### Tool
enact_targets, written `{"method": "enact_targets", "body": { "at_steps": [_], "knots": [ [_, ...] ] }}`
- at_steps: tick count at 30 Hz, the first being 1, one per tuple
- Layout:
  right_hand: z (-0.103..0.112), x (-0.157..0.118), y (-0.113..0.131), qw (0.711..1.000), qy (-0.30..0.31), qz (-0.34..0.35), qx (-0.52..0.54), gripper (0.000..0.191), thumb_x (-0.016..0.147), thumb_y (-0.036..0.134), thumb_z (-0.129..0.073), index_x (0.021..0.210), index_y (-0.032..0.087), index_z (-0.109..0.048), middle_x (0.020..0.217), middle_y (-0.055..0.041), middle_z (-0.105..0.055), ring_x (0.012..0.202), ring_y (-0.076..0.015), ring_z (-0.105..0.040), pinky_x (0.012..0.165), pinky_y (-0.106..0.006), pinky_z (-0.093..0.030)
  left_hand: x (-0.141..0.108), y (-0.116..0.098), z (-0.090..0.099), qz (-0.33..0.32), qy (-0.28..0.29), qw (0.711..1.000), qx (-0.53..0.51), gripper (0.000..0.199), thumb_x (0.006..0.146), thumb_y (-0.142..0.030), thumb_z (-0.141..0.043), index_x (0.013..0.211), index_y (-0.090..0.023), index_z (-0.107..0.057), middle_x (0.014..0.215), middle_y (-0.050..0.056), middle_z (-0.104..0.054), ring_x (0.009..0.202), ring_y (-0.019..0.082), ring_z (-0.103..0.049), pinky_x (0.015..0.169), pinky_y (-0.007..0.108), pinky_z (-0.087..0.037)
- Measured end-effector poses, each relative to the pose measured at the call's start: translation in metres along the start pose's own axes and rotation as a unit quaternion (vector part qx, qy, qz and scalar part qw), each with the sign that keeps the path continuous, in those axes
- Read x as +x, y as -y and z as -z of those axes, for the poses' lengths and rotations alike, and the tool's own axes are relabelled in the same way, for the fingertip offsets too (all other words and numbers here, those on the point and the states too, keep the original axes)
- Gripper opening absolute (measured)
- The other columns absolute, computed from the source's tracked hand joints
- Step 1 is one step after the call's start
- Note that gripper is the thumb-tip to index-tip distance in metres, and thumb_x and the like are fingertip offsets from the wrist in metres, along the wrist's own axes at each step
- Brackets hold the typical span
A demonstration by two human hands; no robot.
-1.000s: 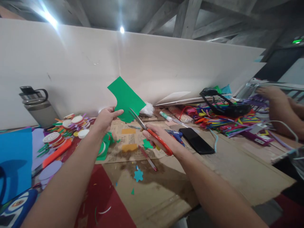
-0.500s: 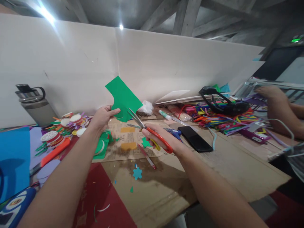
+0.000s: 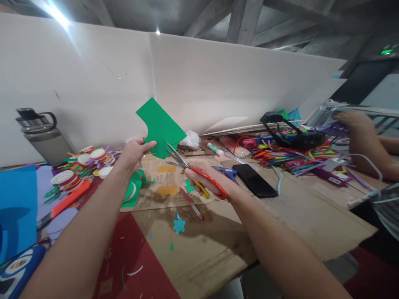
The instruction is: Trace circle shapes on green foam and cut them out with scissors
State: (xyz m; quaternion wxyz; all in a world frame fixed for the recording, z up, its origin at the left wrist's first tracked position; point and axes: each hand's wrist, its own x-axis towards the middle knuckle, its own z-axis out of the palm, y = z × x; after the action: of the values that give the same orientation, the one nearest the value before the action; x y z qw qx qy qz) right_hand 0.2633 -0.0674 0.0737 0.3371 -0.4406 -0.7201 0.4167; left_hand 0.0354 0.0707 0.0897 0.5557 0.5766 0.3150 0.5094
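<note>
My left hand point(image 3: 137, 151) pinches the lower left edge of a green paper sheet point(image 3: 161, 126), which is held up above the table with a curved notch cut in its left side. In my right hand point(image 3: 199, 178) is a pair of scissors point(image 3: 212, 182) with red and yellow handles. Its blades meet the sheet's lower edge and stand slightly apart. Below lie a red pen point(image 3: 191, 203), a small green cut piece point(image 3: 188, 186), orange paper pieces point(image 3: 167, 190) and a blue flower-shaped cutout point(image 3: 179, 225).
A grey bottle point(image 3: 46, 137) stands at the back left, near white-and-red round pieces point(image 3: 65, 179) and an orange cutter point(image 3: 70, 198). To the right are a black phone point(image 3: 254, 180), colourful pipe cleaners point(image 3: 280, 155) and a black headset point(image 3: 289, 133). Another person's hand point(image 3: 357, 120) is at far right.
The scissor blades stand slightly wider apart at the sheet's lower edge. The whole view has shifted slightly; both hands keep their holds.
</note>
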Motion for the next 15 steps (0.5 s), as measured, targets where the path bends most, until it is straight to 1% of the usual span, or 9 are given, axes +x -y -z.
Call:
{"method": "enact_targets", "body": {
  "at_steps": [4,8,11,13,15],
  "knots": [
    [-0.0010,-0.0008,0.0020,1.000,0.006,0.003,0.010,0.039,0.093,0.053,-0.042,0.072,0.021,-0.042,0.061,0.0040,-0.049,0.044,-0.0084,-0.048,0.046,-0.024,-0.040,-0.0014,0.0005,-0.0049,0.005,-0.010,1.000,-0.008,0.034,0.056,-0.031,-0.085,0.082,-0.014,-0.071,0.074,0.005,-0.073,0.064,0.017,-0.065,0.062,0.028,-0.053],
    [-0.0020,-0.0004,-0.0008,1.000,0.003,0.008,0.017,0.038,0.094,0.053,-0.040,0.073,0.021,-0.043,0.060,0.0041,-0.050,0.043,-0.0090,-0.049,0.045,-0.025,-0.040,-0.0036,0.0006,-0.0092,0.010,-0.007,1.000,-0.012,0.035,0.056,-0.032,-0.084,0.083,-0.014,-0.070,0.073,0.004,-0.072,0.064,0.017,-0.065,0.063,0.029,-0.053],
    [-0.0019,0.0012,-0.0039,1.000,-0.013,0.009,0.008,0.038,0.093,0.053,-0.042,0.072,0.021,-0.043,0.061,0.0037,-0.051,0.044,-0.0089,-0.050,0.046,-0.024,-0.041,-0.0048,0.0006,-0.0083,0.020,-0.007,1.000,0.003,0.034,0.058,-0.032,-0.084,0.084,-0.014,-0.070,0.064,0.002,-0.069,0.059,0.016,-0.064,0.065,0.030,-0.053],
    [-0.0018,0.0020,-0.0040,1.000,-0.020,0.006,0.007,0.038,0.092,0.053,-0.043,0.073,0.021,-0.043,0.063,0.0035,-0.052,0.045,-0.0084,-0.050,0.046,-0.024,-0.041,-0.0057,-0.0002,-0.0068,0.025,0.002,0.999,0.022,0.032,0.059,-0.033,-0.084,0.082,-0.014,-0.071,0.061,0.001,-0.067,0.058,0.016,-0.063,0.066,0.031,-0.052],
    [-0.0018,0.0021,-0.0025,1.000,-0.020,0.003,0.012,0.037,0.092,0.054,-0.044,0.074,0.021,-0.043,0.065,0.0035,-0.051,0.047,-0.0083,-0.050,0.046,-0.023,-0.042,-0.0071,-0.0022,-0.0062,0.030,0.022,0.998,0.047,0.031,0.058,-0.034,-0.084,0.078,-0.015,-0.071,0.064,0.003,-0.069,0.061,0.018,-0.065,0.066,0.031,-0.051]
  ]
}}
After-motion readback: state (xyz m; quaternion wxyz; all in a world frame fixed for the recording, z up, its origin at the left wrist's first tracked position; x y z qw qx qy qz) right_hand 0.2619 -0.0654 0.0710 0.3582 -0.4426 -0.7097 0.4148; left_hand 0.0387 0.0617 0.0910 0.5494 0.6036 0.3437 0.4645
